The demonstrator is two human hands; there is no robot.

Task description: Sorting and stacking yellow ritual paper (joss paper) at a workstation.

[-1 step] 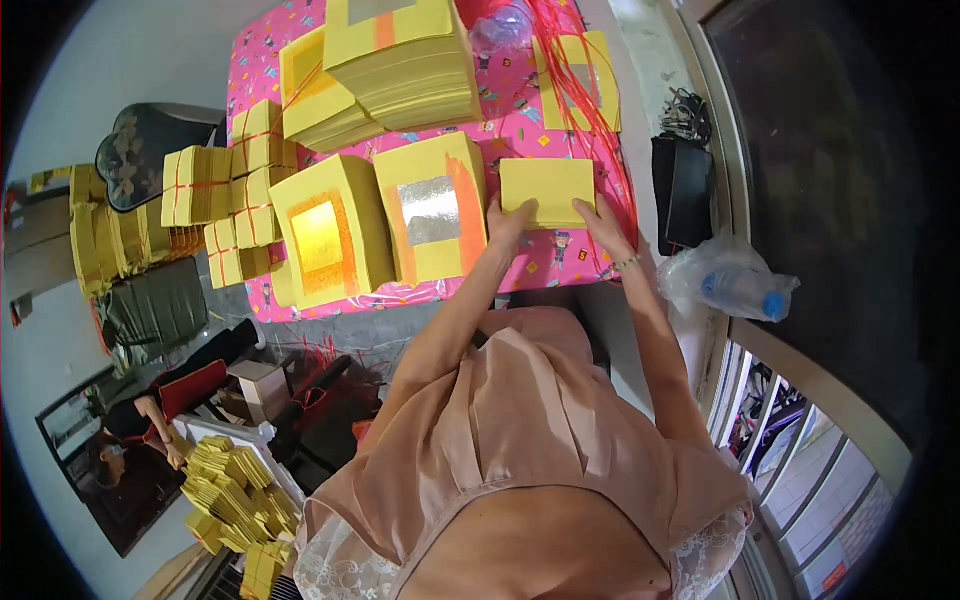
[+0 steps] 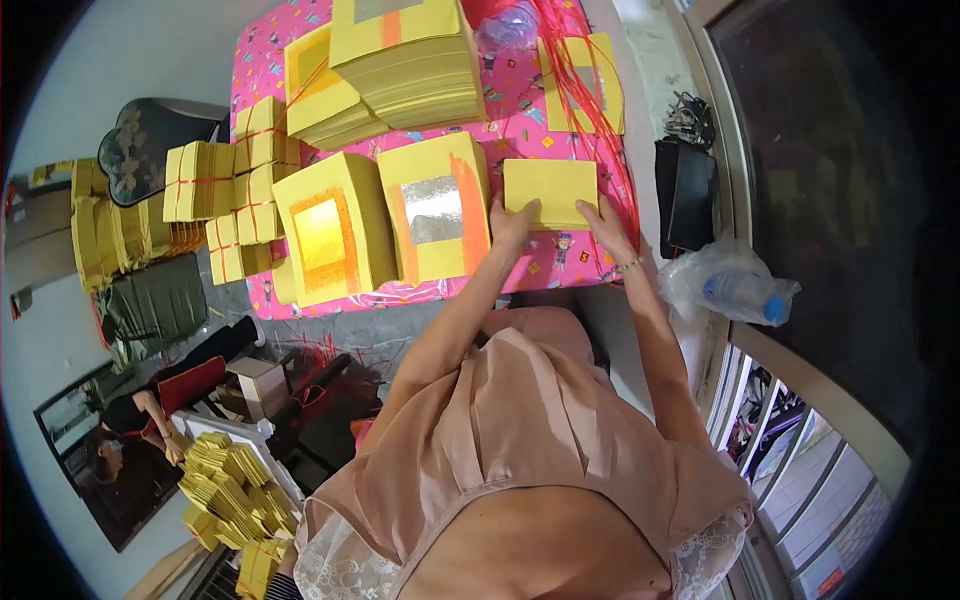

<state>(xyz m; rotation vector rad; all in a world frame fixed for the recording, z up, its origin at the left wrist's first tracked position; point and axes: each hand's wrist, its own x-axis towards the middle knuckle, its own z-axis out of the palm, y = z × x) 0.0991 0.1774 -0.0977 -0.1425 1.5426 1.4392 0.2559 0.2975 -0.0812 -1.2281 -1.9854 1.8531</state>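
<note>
Tied bundles [image 2: 238,170] of yellow paper already stood at the left of the pink patterned table [image 2: 560,262]. 2 loose stacks, gold-foil [image 2: 325,230] and silver-foil [image 2: 435,208], lay unbound. The left hand [image 2: 513,222] and right hand [image 2: 607,222] pressed flat against the small plain stack's [image 2: 550,190] near corners, squaring it.

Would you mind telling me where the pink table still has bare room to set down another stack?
The pink cloth is bare along the near edge below the small yellow stack both hands hold, and between it and the sheets under red strings. The left half is crowded with yellow stacks and bundles.
</note>
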